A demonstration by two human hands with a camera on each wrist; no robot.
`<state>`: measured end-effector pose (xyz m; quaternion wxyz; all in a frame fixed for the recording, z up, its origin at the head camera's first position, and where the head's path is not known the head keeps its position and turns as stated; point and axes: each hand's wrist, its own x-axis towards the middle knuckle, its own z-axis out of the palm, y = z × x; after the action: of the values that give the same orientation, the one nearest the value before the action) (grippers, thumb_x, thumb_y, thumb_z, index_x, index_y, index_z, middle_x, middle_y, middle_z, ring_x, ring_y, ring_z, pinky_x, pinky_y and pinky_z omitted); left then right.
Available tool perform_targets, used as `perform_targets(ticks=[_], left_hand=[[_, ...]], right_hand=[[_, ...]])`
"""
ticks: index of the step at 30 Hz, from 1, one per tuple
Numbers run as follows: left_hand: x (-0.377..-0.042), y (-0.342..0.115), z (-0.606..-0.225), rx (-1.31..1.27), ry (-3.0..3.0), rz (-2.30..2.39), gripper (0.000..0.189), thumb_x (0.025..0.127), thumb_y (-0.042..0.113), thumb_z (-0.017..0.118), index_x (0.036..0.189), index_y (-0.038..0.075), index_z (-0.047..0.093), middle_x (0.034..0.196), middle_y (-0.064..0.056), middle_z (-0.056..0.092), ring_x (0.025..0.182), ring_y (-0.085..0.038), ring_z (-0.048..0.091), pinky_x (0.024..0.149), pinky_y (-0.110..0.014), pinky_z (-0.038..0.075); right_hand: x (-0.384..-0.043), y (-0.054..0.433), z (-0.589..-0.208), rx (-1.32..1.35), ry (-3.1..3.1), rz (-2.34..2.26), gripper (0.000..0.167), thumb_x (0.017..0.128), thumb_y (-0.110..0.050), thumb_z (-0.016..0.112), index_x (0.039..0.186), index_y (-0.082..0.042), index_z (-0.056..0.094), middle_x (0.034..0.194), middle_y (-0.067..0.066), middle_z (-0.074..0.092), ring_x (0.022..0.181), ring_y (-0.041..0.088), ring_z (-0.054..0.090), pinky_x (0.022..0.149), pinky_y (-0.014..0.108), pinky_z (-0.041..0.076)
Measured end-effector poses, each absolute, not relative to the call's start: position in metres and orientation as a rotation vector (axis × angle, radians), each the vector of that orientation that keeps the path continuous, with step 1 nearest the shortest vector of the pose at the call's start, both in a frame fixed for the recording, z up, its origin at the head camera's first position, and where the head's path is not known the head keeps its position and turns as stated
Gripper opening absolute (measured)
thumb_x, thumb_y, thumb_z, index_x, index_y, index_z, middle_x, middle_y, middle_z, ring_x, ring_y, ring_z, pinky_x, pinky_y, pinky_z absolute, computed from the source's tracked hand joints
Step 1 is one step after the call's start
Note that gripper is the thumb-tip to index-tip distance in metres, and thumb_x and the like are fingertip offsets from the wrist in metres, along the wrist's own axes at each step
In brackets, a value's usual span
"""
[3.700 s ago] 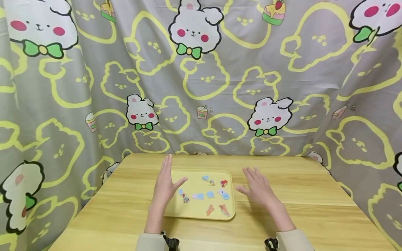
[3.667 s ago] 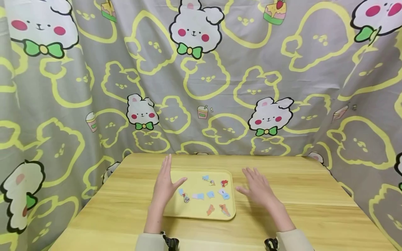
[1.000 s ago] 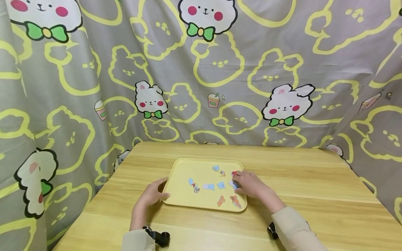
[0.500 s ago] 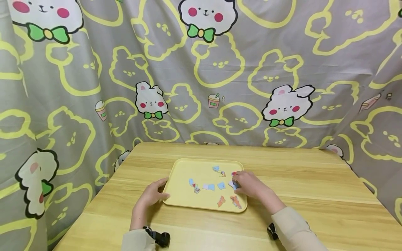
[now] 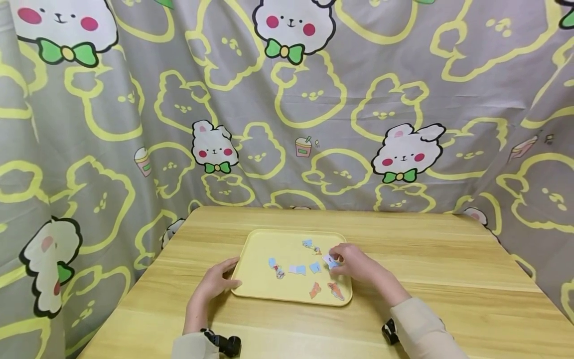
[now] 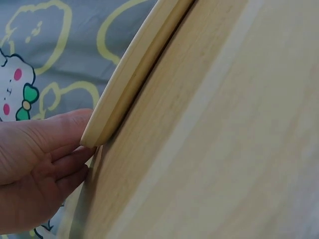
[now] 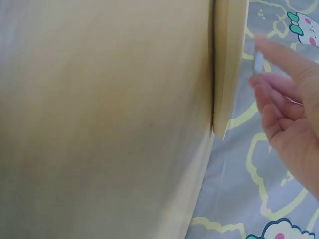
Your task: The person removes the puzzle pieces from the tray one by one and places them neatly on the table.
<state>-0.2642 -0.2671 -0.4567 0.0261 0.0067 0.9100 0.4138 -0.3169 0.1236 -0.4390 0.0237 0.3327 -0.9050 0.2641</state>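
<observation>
The head view gives the layout: the left hand (image 5: pixel 217 279) and the right hand (image 5: pixel 357 261) are well apart, at opposite sides of the yellow tray (image 5: pixel 258 248). The right wrist view adds the detail of the grip: thumb and index finger pinch the lilac-and-blue piece (image 5: pixel 330 261), shown there edge-on and apart from the tray rim, the remaining fingers curled. Its printed face shows only in the head view. The left wrist view shows the left thumb at the tray rim, with the fingers gripping the corner from outside.

The held piece is at the right fingertips, well apart from the left hand. Between the hands lie the lilac-and-blue strip (image 5: pixel 297 269) and the blue piece (image 5: pixel 315 268), the latter nearer the right hand. Two orange pieces (image 5: pixel 335 290) lie on the person's side of the right hand.
</observation>
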Motion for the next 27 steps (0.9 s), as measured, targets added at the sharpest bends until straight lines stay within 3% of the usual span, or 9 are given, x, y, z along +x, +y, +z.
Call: perform_targets(ticks=[5, 12, 21, 27], left_hand=[[-0.263, -0.267, -0.458, -0.008, 2.813, 1.286, 0.070, 0.081, 0.009, 0.078, 0.144, 0.004, 0.048, 0.141, -0.019, 0.056, 0.139, -0.044, 0.040, 0.115, -0.058, 0.031], [-0.265, -0.269, -0.462, -0.020, 2.793, 1.323, 0.069, 0.081, 0.009, 0.077, 0.144, 0.004, 0.048, 0.140, -0.018, 0.056, 0.141, -0.044, 0.037, 0.116, -0.060, 0.027], [-0.265, -0.269, -0.463, 0.002, 2.785, 1.352, 0.068, 0.081, 0.009, 0.078, 0.143, 0.004, 0.049, 0.139, -0.019, 0.057, 0.140, -0.044, 0.037, 0.116, -0.061, 0.026], [-0.264, -0.269, -0.462, -0.008, 2.773, 1.353, 0.068, 0.082, 0.009, 0.077, 0.143, 0.004, 0.048, 0.140, -0.018, 0.057, 0.142, -0.044, 0.034, 0.117, -0.061, 0.024]], right_hand=[[-0.317, 0.125, -0.440, 0.962, -2.772, 1.004, 0.038, 0.080, -0.019, 0.080, 0.111, 0.001, 0.069, 0.091, 0.000, 0.067, 0.082, 0.009, 0.056, 0.072, 0.022, 0.051], [-0.315, 0.128, -0.438, 0.874, -2.685, 1.302, 0.036, 0.082, -0.023, 0.079, 0.111, -0.003, 0.069, 0.087, -0.001, 0.066, 0.076, 0.004, 0.054, 0.066, 0.018, 0.046], [-0.312, 0.132, -0.431, 0.741, -2.611, 1.705, 0.040, 0.087, -0.025, 0.073, 0.118, 0.000, 0.065, 0.096, 0.010, 0.064, 0.082, 0.011, 0.057, 0.068, 0.018, 0.049], [-0.313, 0.131, -0.430, 0.699, -2.577, 1.785, 0.039, 0.087, -0.024, 0.074, 0.118, -0.002, 0.065, 0.097, 0.008, 0.064, 0.083, 0.011, 0.058, 0.069, 0.018, 0.050]])
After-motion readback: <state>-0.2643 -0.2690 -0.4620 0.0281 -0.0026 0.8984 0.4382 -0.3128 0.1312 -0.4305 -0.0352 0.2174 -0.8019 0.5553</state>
